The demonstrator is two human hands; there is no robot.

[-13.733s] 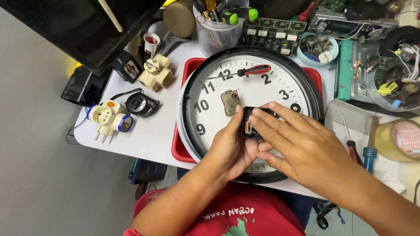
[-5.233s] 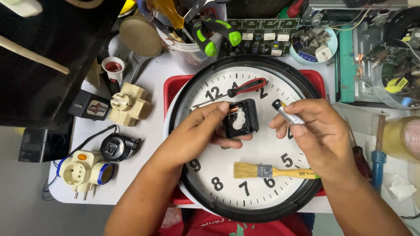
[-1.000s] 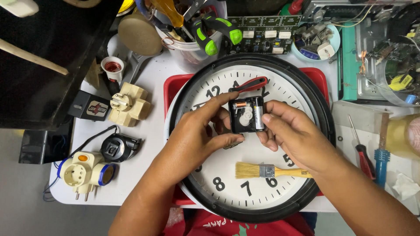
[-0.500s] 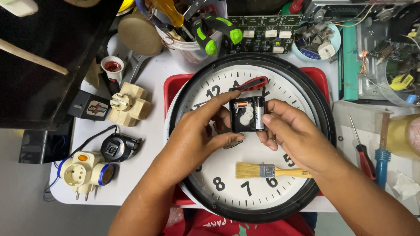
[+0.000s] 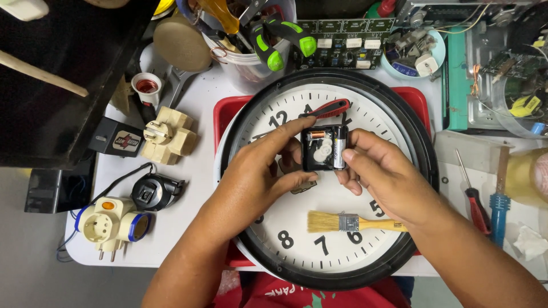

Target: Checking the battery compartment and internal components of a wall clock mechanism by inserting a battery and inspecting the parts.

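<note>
White and crowded, the workbench (image 5: 200,188) carries loose electrical parts along its left side: a cream plug adapter with blue rings (image 5: 108,225), a black round adapter (image 5: 153,192) just above it, and a beige multi-plug (image 5: 168,136) near a small lamp socket (image 5: 146,85). Toward the middle, a clear tub of tools (image 5: 251,63) stands behind a red tray (image 5: 228,111), and a large wall clock (image 5: 325,182) with a black rim lies face up on that tray. The left hand (image 5: 257,174) grasps the left edge of a small black clock movement (image 5: 324,148), thumb below and fingers above, holding it over the dial's centre. The right hand (image 5: 388,177) pinches the movement's right side, where a battery seems to sit, though the view is too small to be sure. A red-handled tool (image 5: 328,108) rests on the dial just above the movement. A paintbrush (image 5: 354,221) lies on the lower dial, below the right hand. Further right, a red screwdriver (image 5: 475,197) and a blue-handled tool (image 5: 498,199) lie on the bench.
</note>
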